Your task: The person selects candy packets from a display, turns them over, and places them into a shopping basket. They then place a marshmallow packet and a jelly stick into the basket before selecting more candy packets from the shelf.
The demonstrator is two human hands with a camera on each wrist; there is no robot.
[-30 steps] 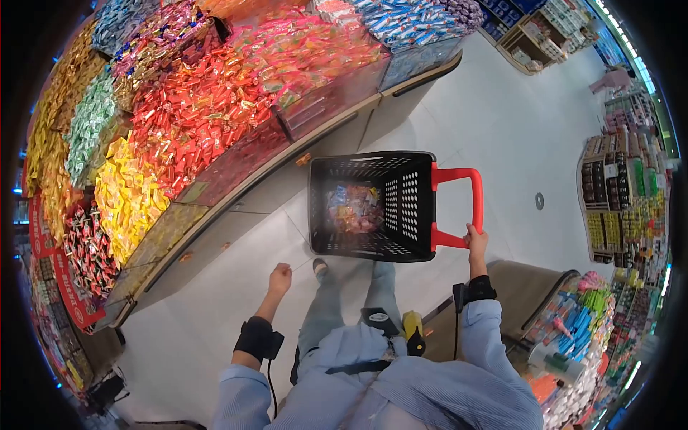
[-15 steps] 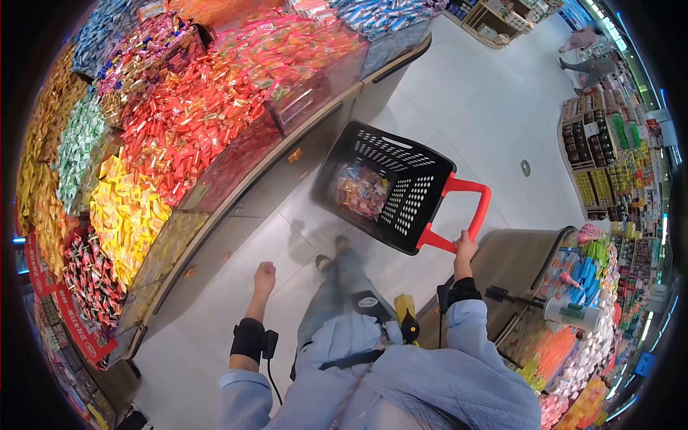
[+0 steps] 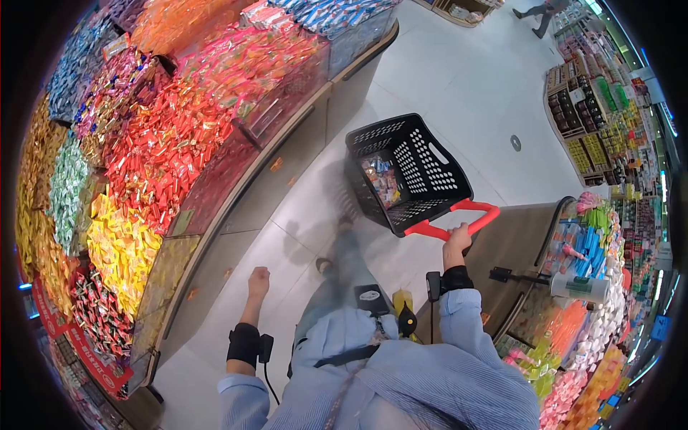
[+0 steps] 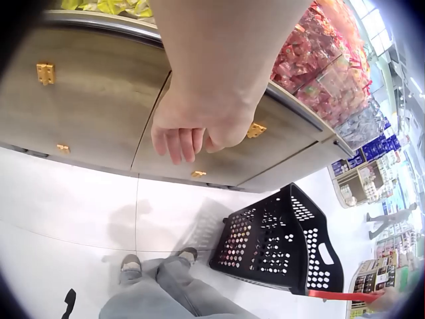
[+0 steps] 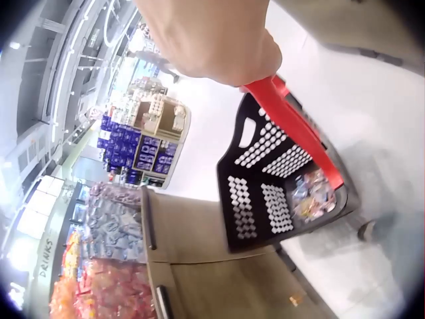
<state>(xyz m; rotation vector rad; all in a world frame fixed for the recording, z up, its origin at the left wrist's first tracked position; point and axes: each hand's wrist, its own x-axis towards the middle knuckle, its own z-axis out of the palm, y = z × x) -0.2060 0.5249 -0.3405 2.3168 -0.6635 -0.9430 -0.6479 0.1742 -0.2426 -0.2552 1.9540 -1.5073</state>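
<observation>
My right hand (image 3: 456, 244) grips the red handle (image 3: 481, 215) of a black shopping basket (image 3: 430, 161), its fingers curled round the bar. Perforated walls surround a pile of wrapped snacks (image 5: 312, 196) at the bottom of the basket, seen in the right wrist view. In the head view the basket stands tilted on the floor ahead of me, slightly right. My left hand (image 3: 259, 282) hangs free at my left side, holding nothing. Its fingers (image 4: 174, 143) droop loosely curled in the left wrist view, in front of the candy counter's cabinet doors.
A long curved candy counter (image 3: 276, 168) heaped with wrapped sweets (image 3: 168, 132) runs along my left. Close on my right stands another counter (image 3: 519, 240) with sweets and a clear canister (image 3: 579, 287). Stocked shelves (image 3: 602, 122) line the far right, where a person's legs (image 3: 539, 16) show.
The basket has swung round to the right and turned at an angle, its handle still in my right hand. My left hand has shifted slightly left. The counters have slid leftward in view.
</observation>
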